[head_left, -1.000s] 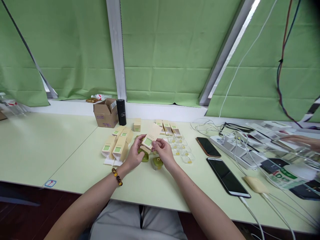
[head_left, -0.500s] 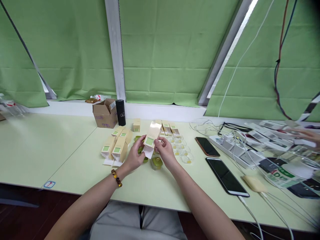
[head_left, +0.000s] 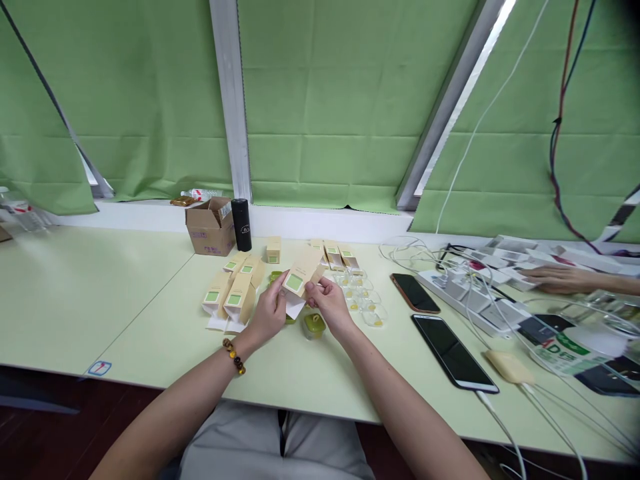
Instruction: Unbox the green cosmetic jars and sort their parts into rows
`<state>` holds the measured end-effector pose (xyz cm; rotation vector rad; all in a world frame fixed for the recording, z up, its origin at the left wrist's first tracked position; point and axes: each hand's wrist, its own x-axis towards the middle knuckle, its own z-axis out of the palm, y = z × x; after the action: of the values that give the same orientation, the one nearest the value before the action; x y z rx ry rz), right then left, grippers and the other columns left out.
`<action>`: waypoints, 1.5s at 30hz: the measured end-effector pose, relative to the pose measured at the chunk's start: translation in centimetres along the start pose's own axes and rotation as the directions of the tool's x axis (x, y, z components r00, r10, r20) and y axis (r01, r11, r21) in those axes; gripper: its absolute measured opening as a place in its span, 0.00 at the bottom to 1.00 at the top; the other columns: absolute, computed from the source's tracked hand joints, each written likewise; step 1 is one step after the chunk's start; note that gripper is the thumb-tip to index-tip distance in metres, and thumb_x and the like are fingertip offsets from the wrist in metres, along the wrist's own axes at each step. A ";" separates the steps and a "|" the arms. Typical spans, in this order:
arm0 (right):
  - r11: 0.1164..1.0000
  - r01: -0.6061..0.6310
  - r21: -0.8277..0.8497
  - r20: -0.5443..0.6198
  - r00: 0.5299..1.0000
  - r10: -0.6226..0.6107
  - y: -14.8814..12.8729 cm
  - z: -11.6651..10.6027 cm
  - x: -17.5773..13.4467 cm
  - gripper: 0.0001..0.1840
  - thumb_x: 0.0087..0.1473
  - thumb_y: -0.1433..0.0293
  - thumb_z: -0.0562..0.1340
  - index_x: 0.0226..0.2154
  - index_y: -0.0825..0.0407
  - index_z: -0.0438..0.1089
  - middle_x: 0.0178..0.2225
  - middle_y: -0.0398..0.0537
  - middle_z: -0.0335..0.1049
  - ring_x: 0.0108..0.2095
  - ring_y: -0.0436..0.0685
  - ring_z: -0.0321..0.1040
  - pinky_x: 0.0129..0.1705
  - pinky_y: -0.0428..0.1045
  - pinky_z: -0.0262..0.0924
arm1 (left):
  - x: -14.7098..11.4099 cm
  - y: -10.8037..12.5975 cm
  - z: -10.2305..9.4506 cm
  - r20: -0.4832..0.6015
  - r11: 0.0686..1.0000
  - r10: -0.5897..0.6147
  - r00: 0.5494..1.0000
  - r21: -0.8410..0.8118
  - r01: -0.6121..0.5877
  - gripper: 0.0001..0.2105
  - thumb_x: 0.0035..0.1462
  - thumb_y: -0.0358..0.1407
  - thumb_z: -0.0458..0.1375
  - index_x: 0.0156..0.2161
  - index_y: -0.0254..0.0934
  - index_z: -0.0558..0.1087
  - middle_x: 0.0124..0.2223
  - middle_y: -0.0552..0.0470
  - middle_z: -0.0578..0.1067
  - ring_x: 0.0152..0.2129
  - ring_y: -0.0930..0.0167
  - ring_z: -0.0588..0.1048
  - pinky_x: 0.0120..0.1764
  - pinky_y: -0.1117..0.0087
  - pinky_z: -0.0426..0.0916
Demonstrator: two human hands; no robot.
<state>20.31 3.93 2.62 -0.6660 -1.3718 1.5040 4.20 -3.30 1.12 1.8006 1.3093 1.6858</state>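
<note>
Between my hands I hold a small beige cardboard box (head_left: 303, 268) with a green square on it, tilted, a white flap hanging at its lower end. My left hand (head_left: 270, 310) is closed on its left side, and my right hand (head_left: 330, 303) pinches its right edge near the flap. Just below sits a small clear container with a green lid (head_left: 314, 325); more green lids are partly hidden behind my left hand. Several similar beige boxes (head_left: 235, 293) lie to the left with white flaps out. Clear containers with yellow bits (head_left: 363, 297) stand in rows to the right.
At the back are an open brown carton (head_left: 210, 227), a black bottle (head_left: 241, 225) and one upright beige box (head_left: 273, 250). Two phones (head_left: 455, 353), a power strip (head_left: 465, 303) and tangled cables lie right. Another person's hand (head_left: 560, 277) rests among white boxes there.
The held box has turned and tipped, now showing its side, with both hands still on it. At the right, the other person's hand has moved left onto the white boxes.
</note>
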 end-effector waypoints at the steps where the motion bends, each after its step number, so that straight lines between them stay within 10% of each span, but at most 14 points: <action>1: 1.000 0.002 0.006 0.009 1.000 -0.002 0.2 -0.1 0.0 0.32 0.43 0.45 0.75 0.38 0.53 0.75 0.19 0.38 0.69 0.18 0.47 0.55 0.23 0.46 0.52 | 0.1 -0.1 0.0 -0.014 1.000 -0.021 1.000 -0.006 0.021 0.22 0.72 0.41 0.51 0.67 0.41 0.66 0.65 0.42 0.73 0.62 0.61 0.71 0.61 0.60 0.69; 9: 0.994 -0.048 0.094 0.005 0.999 0.048 0.1 -0.3 0.0 0.31 0.43 0.44 0.75 0.39 0.52 0.76 0.25 0.44 0.76 0.19 0.50 0.63 0.23 0.47 0.56 | 0.2 0.4 0.4 0.033 0.964 -0.151 0.988 -0.215 0.155 0.36 0.57 0.40 0.70 0.68 0.41 0.64 0.63 0.40 0.74 0.59 0.57 0.75 0.58 0.58 0.73; 18: 0.990 -0.042 0.137 0.003 0.999 0.041 -0.8 -0.1 -0.6 0.29 0.40 0.52 0.79 0.40 0.53 0.78 0.32 0.49 0.82 0.24 0.54 0.72 0.25 0.47 0.64 | 0.6 0.5 -0.1 0.042 0.880 -0.172 0.984 -0.442 0.173 0.28 0.61 0.45 0.65 0.63 0.37 0.67 0.59 0.39 0.77 0.53 0.58 0.77 0.51 0.61 0.74; 23: 0.988 0.064 0.138 -0.193 0.980 -0.036 -0.4 -0.5 -0.3 0.28 0.40 0.56 0.79 0.41 0.52 0.78 0.39 0.53 0.84 0.33 0.60 0.79 0.35 0.53 0.74 | 0.8 0.9 -0.6 0.050 0.868 -0.164 0.985 -0.467 0.168 0.28 0.63 0.45 0.64 0.63 0.37 0.65 0.60 0.38 0.77 0.54 0.59 0.77 0.54 0.59 0.72; 28: 0.916 0.334 -0.222 -0.292 0.874 -0.389 -0.2 -0.7 -0.8 0.14 0.52 0.60 0.72 0.39 0.50 0.79 0.41 0.54 0.83 0.40 0.63 0.79 0.41 0.57 0.75 | 0.9 0.5 -0.8 -0.078 0.962 -0.123 0.989 -0.255 0.099 0.24 0.63 0.43 0.64 0.61 0.40 0.66 0.62 0.38 0.75 0.60 0.59 0.73 0.55 0.59 0.71; 35: 0.378 0.755 -0.536 0.144 0.523 -0.840 0.5 -0.4 -2.0 0.12 0.58 0.74 0.64 0.42 0.45 0.79 0.53 0.56 0.76 0.53 0.65 0.76 0.51 0.63 0.75 | 1.0 1.5 -0.8 -0.202 0.999 -0.034 0.979 -0.027 0.029 0.20 0.62 0.37 0.64 0.58 0.43 0.72 0.60 0.43 0.75 0.58 0.61 0.73 0.55 0.60 0.70; 45: 0.360 0.786 -0.502 0.152 0.490 -0.858 0.9 -0.3 -1.5 0.13 0.55 0.72 0.70 0.44 0.46 0.76 0.56 0.59 0.71 0.56 0.68 0.73 0.54 0.67 0.74 | 0.4 1.2 -0.9 -0.233 0.967 0.206 0.950 0.197 -0.161 0.12 0.64 0.30 0.59 0.51 0.44 0.76 0.55 0.47 0.78 0.55 0.62 0.72 0.58 0.53 0.70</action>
<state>20.90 2.80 1.34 -0.2517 -1.6428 0.2243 3.83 -3.88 2.51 1.9076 1.4746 2.0120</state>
